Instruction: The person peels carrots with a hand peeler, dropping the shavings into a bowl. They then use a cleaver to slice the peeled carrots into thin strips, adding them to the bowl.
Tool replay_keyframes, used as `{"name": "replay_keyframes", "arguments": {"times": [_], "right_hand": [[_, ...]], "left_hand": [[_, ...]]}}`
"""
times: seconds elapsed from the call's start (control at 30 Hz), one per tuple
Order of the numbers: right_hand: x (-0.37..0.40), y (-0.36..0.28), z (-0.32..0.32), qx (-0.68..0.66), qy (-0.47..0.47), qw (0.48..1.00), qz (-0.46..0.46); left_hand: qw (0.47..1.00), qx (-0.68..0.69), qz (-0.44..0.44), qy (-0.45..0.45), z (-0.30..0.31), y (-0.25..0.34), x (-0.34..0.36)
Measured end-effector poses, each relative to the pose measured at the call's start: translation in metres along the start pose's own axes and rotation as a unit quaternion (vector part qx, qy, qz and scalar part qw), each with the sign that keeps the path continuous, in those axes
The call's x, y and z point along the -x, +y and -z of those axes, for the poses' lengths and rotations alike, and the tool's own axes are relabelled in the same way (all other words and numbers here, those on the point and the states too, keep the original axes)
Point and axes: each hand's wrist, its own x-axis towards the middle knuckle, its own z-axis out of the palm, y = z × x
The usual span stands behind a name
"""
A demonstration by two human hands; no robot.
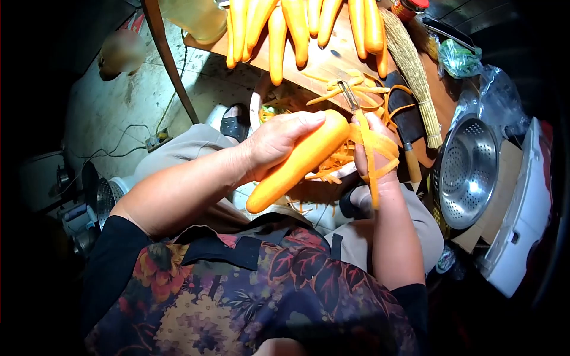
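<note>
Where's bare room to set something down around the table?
Small patch on the brown wooden table, between orange carrots and loose orange peels. Pale floor too, between brown wooden post and black sandal. Crowded: table's right side, with straw broom beside black-bladed, wooden-handled knife.

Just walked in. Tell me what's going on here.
Someone seated is holding a large carrot in the left hand and a peeler in the right, with long strips of peel draped over that hand. More carrots lie on the wooden table ahead, beside loose peelings and a knife with a wooden handle. Other peelings have gathered in a container below. A metal colander stands off to the right.
</note>
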Motion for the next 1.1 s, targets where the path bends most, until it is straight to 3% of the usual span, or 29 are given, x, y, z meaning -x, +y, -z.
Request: {"name": "replay_keyframes", "arguments": {"times": [0.03, 0.07, 0.2, 0.27, 0.33, 0.4, 0.5, 0.53, 0.6, 0.67, 0.7, 0.8, 0.83, 0.9, 0.93, 1.03, 1.1], "right_hand": [[0.002, -0.002, -0.002, -0.045, -0.006, 0.997, -0.061], [0.003, -0.009, -0.002, -0.047, -0.008, 0.997, -0.058], [0.01, -0.043, -0.006, -0.123, -0.021, 0.988, -0.091], [0.021, -0.051, -0.015, -0.188, -0.057, 0.979, -0.044], [0.027, -0.068, -0.012, -0.104, -0.051, 0.99, 0.076], [0.031, -0.067, -0.015, -0.129, -0.074, 0.985, 0.087], [0.03, -0.062, -0.018, -0.084, -0.034, 0.987, 0.132], [0.028, -0.057, -0.017, -0.01, -0.033, 0.992, 0.123], [0.015, -0.038, -0.013, -0.098, -0.037, 0.994, -0.042], [0.003, -0.026, -0.004, -0.096, -0.023, 0.991, -0.093], [-0.001, -0.026, 0.004, -0.094, -0.03, 0.99, -0.104], [-0.001, 0.001, -0.007, -0.057, -0.018, 0.99, -0.125], [0.0, 0.0, -0.007, -0.051, -0.013, 0.994, -0.099], [0.001, -0.02, -0.001, -0.049, -0.012, 0.996, -0.068], [0.001, -0.039, 0.001, -0.165, -0.026, 0.977, -0.133], [0.016, -0.061, -0.004, -0.182, -0.07, 0.979, -0.067], [0.028, -0.064, -0.013, -0.114, -0.077, 0.989, 0.06]], "left_hand": [[1.0, 0.01, 0.011, -0.003, 0.004, 0.003, -0.002], [1.0, 0.021, 0.022, -0.004, 0.009, 0.006, -0.004], [0.981, 0.174, -0.084, 0.027, 0.033, 0.015, -0.028], [0.971, 0.202, -0.115, 0.053, 0.045, 0.02, -0.038], [0.973, 0.175, -0.093, 0.12, 0.048, 0.026, -0.039], [0.969, 0.18, -0.097, 0.135, 0.046, 0.026, -0.04], [0.971, 0.168, -0.083, 0.148, 0.036, 0.025, -0.038], [0.975, 0.15, -0.068, 0.148, 0.031, 0.023, -0.035], [0.986, 0.107, -0.074, 0.109, 0.012, 0.01, -0.025], [0.994, 0.096, -0.01, 0.05, 0.003, 0.008, -0.011], [0.996, 0.087, 0.021, 0.031, 0.005, 0.01, -0.007], [0.996, 0.08, 0.002, 0.036, -0.005, 0.013, -0.003], [0.998, 0.055, -0.017, -0.015, 0.003, 0.011, -0.005], [0.993, 0.111, -0.046, -0.014, 0.014, 0.006, -0.019], [0.984, 0.164, -0.071, -0.017, 0.021, 0.007, -0.025], [0.979, 0.188, -0.076, 0.026, 0.043, 0.015, -0.036], [0.973, 0.193, -0.094, 0.082, 0.046, 0.023, -0.039]]}}
